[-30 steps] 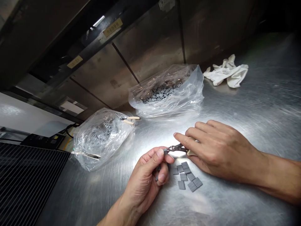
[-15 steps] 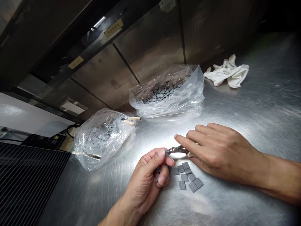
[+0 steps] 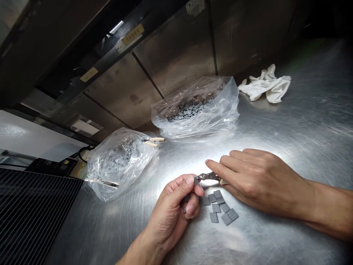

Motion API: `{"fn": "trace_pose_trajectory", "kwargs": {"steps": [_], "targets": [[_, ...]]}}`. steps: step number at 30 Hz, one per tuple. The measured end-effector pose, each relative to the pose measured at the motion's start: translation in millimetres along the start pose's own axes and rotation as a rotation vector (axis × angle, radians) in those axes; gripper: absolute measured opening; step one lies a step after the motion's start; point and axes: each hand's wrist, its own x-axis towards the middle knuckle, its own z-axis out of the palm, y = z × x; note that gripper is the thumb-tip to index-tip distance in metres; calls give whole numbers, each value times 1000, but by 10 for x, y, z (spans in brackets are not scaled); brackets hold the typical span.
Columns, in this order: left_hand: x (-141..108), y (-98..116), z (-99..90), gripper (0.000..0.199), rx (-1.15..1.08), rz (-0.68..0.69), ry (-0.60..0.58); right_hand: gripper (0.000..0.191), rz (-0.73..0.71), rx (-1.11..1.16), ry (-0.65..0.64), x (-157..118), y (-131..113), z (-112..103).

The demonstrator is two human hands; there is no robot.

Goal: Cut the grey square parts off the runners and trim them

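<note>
Between thumb and index finger, my left hand (image 3: 176, 206) pinches a small grey piece (image 3: 196, 181); more grey pieces show partly under its curled fingers. My right hand (image 3: 253, 180) is wrapped round a pair of nippers (image 3: 207, 176), whose metal tips meet the pinched piece. The handles are mostly hidden by the palm. Just below the tool, several flat grey square tiles (image 3: 216, 208) lie on the metal table (image 3: 264, 243), some touching or overlapping.
A clear bag of grey pieces (image 3: 193, 110) stands at the back. Left of it, another clear bag (image 3: 110, 162) has cream-handled pliers (image 3: 156, 139) and a metal blade-like tool (image 3: 110, 183) on it. White gloves (image 3: 266, 86) lie at the back right.
My right hand has shifted very slightly, its knuckles a little lower. The nippers' tips remain at the piece in my left hand, which is almost unmoved.
</note>
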Motion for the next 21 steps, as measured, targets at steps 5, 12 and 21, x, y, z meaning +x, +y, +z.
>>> {"fn": "trace_pose_trajectory", "kwargs": {"steps": [5, 12, 21], "targets": [[0, 9, 11, 21, -56, 6, 4, 26, 50, 24, 11, 1, 58, -16], [38, 12, 7, 17, -216, 19, 46, 23, 86, 17, -7, -37, 121, -13], [62, 41, -16, 28, -356, -48, 14, 20, 74, 17, -31, -60, 150, -29]]}}
